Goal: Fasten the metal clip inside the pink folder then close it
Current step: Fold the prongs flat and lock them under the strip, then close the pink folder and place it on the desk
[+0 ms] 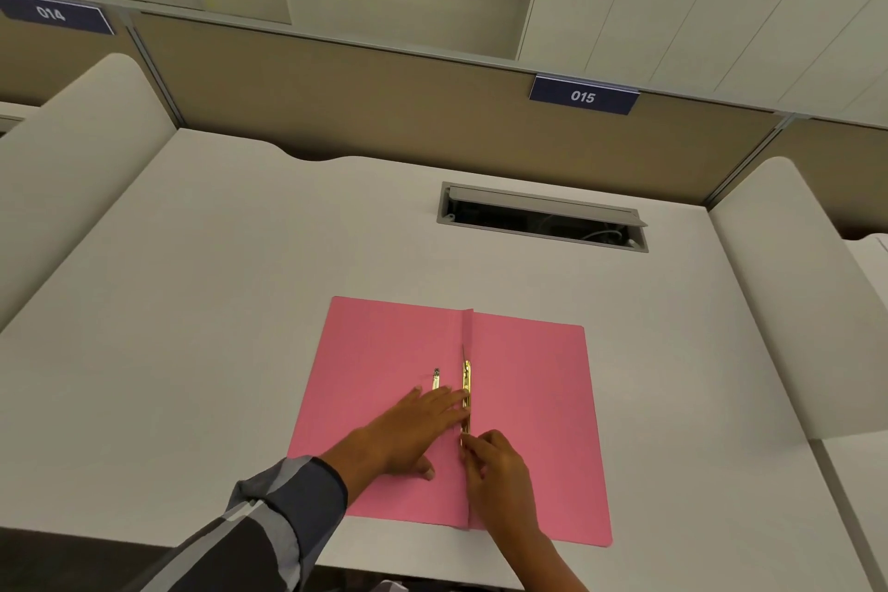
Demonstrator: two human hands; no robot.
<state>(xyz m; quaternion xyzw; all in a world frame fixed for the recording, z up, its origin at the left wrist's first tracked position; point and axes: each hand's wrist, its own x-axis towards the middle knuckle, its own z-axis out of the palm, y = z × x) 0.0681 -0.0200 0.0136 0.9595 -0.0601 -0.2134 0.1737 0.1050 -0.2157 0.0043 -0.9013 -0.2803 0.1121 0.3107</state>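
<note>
Our left hand (412,430) lies flat and open on the left leaf of the pink folder (528,399), fingertips touching the gold metal clip (466,387) along the spine. Our right hand (495,471) pinches the clip's near end between curled fingers. The folder lies spread open near the desk's (192,303) front edge. A smaller loose metal piece (436,379) rests just left of the clip. An open cable hatch (543,216) sits toward the back edge.

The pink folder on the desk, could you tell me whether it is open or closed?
Open. The pink folder lies spread flat, both covers either side of the spine, gold metal clip exposed.
</note>
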